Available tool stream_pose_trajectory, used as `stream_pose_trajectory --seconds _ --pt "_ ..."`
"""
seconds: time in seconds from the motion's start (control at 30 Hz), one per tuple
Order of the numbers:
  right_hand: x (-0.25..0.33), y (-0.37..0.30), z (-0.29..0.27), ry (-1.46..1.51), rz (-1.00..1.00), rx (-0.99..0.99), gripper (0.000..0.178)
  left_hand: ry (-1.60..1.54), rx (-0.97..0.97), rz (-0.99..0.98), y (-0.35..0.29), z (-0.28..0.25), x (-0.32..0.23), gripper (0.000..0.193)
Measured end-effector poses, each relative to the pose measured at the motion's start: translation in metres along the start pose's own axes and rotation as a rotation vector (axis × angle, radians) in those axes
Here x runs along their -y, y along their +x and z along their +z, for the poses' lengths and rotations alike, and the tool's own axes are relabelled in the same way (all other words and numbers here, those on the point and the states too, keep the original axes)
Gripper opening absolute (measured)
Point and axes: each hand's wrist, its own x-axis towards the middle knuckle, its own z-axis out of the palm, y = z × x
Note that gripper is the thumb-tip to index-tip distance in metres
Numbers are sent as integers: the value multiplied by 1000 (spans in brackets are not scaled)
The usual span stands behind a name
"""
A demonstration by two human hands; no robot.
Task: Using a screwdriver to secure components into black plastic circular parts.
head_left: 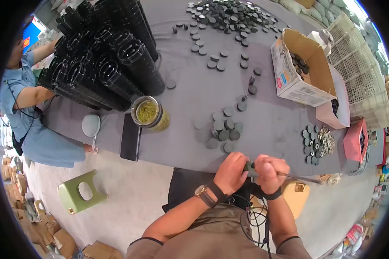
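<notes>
One metal rod (pixel 299 177), axis crosswise, tip rightward — right hand (pixel 270 172) gripping; left hand (pixel 232 172) pinching dark piece (pixel 248 166).

On the table (pixel 181 146), discs (pixel 223 135) lie between jar (pixel 161 121) and box (pixel 296 88).

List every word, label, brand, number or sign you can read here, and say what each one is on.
Cardboard box: dark print with blue and orange-red marks on its side, too small to read reliably.
Blue panel, upper left: a red-and-yellow mark, too blurred to read.
Wristwatch: dial too small to read.
Red-and-white package, lower right: any print is too blurred.
Nothing can be quoted with confidence.
</notes>
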Motion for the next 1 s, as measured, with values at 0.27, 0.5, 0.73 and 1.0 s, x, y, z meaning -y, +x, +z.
stream_pose_trajectory --seconds 0.27,0.5,0.73,1.0 --pt "0 -4 -15 100 -1 -64 42 -3 -116 52 4 16 -24 41" --pt "-12 -4 -4 -55 49 -62 42 70 -110 42 0 9 -10 39" --pt "-4 -8 -7 46 -74 -20 40 55 -90 43 -4 7 -15 39" --pt "10 -8 -1 -142 145 -42 35 63 -48 58 -5 -2 -13 38"
